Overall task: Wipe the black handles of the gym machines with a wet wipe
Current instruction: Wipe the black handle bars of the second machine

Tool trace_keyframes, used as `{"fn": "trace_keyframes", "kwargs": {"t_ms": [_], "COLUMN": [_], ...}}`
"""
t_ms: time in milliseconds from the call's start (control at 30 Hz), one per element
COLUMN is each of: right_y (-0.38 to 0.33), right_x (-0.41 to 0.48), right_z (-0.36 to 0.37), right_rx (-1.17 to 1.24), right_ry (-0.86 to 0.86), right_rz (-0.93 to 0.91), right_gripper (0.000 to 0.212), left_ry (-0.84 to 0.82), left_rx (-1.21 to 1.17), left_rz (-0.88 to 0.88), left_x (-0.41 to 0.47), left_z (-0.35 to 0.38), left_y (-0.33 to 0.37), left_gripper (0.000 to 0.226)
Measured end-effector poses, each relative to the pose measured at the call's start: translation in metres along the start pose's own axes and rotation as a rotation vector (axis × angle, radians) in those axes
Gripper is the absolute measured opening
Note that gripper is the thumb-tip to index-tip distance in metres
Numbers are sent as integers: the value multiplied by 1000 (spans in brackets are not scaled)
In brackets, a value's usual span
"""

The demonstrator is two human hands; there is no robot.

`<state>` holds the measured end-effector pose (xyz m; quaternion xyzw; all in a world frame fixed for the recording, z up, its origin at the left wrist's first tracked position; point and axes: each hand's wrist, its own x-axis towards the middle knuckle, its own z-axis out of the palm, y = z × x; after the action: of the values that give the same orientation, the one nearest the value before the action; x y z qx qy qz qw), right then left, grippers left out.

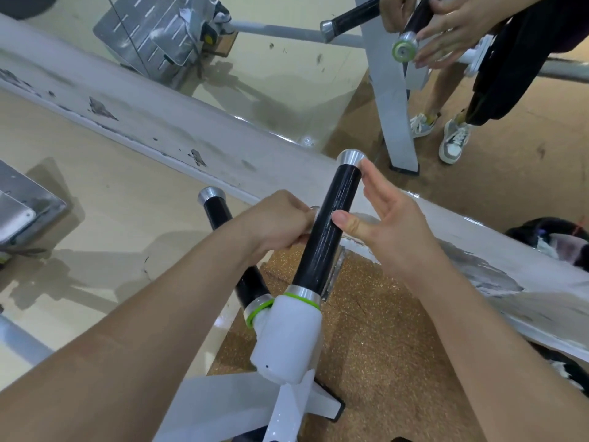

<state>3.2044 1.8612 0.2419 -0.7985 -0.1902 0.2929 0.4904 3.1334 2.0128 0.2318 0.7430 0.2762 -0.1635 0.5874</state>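
Showing glossy black along the near handle, ending in a silver cap at the far tip. Repeating the same black and silver on the left handle. Glowing bright green in thin rings above a plain white joint. Spreading speckled brown across the near floor, turning pale cream to the left. Peeling in dark grey patches along the white ledge. Pairing grey with white on the far right sneakers.

Second handle left, ledge behind; right free.
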Motion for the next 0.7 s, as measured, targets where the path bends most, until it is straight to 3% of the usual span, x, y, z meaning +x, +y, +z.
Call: {"fn": "trace_keyframes", "kwargs": {"t_ms": [100,267,367,433,500,600,700], "right_y": [-2,-7,-15,-16,-11,-8,-9], "right_x": [0,-7,-27,-45,-54,-53,-51], "right_z": [-1,1,8,17,25,25,24], "right_rx": [8,-78,-211,-257,-287,-285,-285], "right_ry": [4,50,137,91,54,80,93], "right_rz": [3,25,-18,-58,-76,-70,-87], "right_gripper": [93,84,68,64,62,62,62], "left_ry": [74,233,251,156,127,164,161], "left_rx": [12,248,22,-205,-272,-59,228], "left_rz": [-3,118,114,64,50,53,46], "left_x": [-11,-12,-4,-1,-3,-13,-31], "left_z": [6,7,7,8,9,7,3], "left_y": [-7,-2,-1,-3,-7,-9,-2], "left_gripper": [49,34,34,31,29,25,38]}}
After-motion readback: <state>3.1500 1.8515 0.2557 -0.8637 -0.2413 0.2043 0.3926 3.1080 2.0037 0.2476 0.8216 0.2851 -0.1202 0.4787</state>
